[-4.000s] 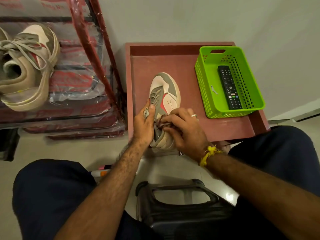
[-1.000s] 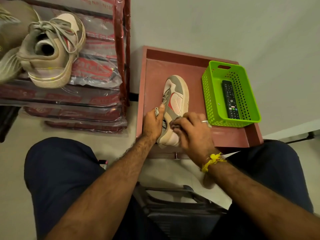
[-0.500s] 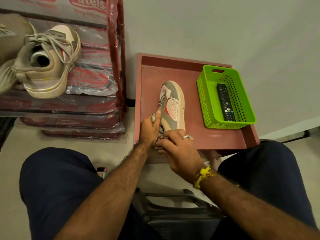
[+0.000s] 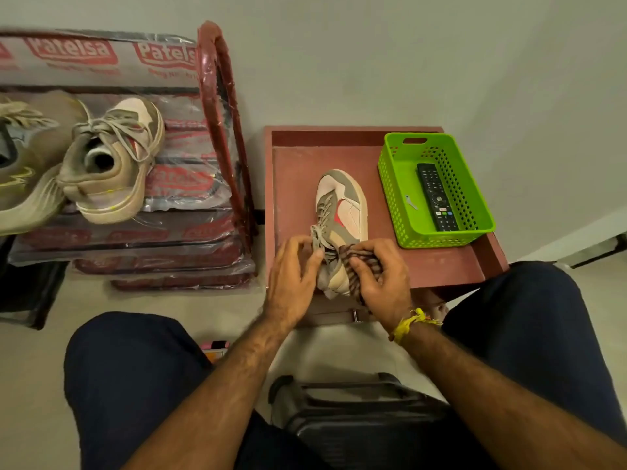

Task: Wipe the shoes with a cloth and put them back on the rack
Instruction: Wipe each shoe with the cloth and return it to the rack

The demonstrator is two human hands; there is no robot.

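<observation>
A beige and grey shoe (image 4: 342, 212) lies on the red surface (image 4: 295, 184), toe pointing away, beside a green basket (image 4: 400, 198) holding a remote (image 4: 437, 198). The left hand (image 4: 293, 283) grips the shoe's heel side, fingers curled round it. The right hand (image 4: 383, 279) pinches a striped cloth (image 4: 353, 257) against the shoe's heel. A second shoe (image 4: 108, 164) sits on the plastic-wrapped rack (image 4: 220, 130) to the left.
</observation>
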